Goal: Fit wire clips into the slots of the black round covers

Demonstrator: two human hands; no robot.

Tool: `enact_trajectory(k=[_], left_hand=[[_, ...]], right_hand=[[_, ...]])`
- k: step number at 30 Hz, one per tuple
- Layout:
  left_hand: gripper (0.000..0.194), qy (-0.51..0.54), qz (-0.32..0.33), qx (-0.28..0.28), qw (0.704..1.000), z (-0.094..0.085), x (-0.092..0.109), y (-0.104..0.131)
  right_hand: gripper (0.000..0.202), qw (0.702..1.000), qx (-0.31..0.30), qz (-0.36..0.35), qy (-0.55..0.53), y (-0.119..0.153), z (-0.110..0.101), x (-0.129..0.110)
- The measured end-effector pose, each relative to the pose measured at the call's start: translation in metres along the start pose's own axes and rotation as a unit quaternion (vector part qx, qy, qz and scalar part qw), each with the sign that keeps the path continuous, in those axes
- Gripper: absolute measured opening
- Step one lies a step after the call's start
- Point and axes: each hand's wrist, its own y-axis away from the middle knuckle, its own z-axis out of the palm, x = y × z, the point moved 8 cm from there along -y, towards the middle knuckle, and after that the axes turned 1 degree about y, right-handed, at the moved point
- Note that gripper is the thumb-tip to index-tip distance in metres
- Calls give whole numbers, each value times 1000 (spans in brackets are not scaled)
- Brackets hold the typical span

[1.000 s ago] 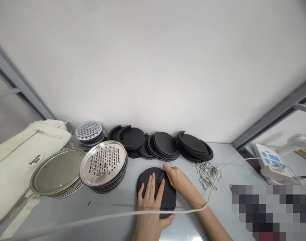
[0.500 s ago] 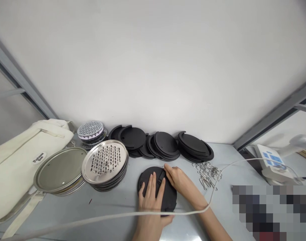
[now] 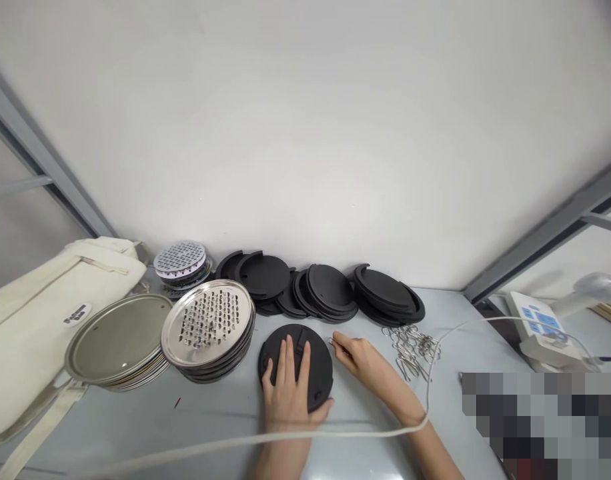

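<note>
A black round plastic disc (image 3: 319, 363) with a raised strip on top lies on the grey table. My left hand (image 3: 288, 390) rests flat on it, fingers stretched and spread, thumb at its lower right edge. Just right of the disc, apart from it, my right hand (image 3: 358, 360) is closed in a pinch on a small metal wire hook (image 3: 330, 341), of which only a looped end shows. Beyond that hand lies a loose heap of similar wire hooks (image 3: 409, 347).
Black discs (image 3: 330, 285) lie in stacks along the wall. On the left are metal grater plates (image 3: 208, 323), grey-green round plates (image 3: 125, 333), perforated discs (image 3: 179, 257) and a cream bag (image 3: 45, 313). A white cable (image 3: 245, 440) crosses in front; a white device (image 3: 538, 323) stands right.
The black disc has shifted left and turned under my left hand. My right hand has come off its edge, with the wire hook's loop now showing at the fingertips.
</note>
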Motion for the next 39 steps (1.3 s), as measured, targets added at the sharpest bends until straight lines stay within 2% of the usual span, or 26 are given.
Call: enact_trajectory(k=[10, 15, 20, 29, 39], left_hand=[[85, -7, -15, 2, 1000, 5, -4, 0], [85, -5, 15, -25, 1000, 3, -4, 1], [86, 11, 43, -51, 998, -5, -4, 3], [81, 71, 115, -77, 988, -33, 3, 8], [92, 119, 118, -144, 975, -29, 5, 14]], right_hand=[[21, 998, 61, 8, -7, -5, 1, 9], [19, 998, 65, -9, -2, -7, 6, 8], [21, 998, 61, -14, -9, -6, 9, 4], [22, 999, 44, -5, -32, -8, 10, 1], [19, 994, 24, -2, -103, -12, 18, 1]])
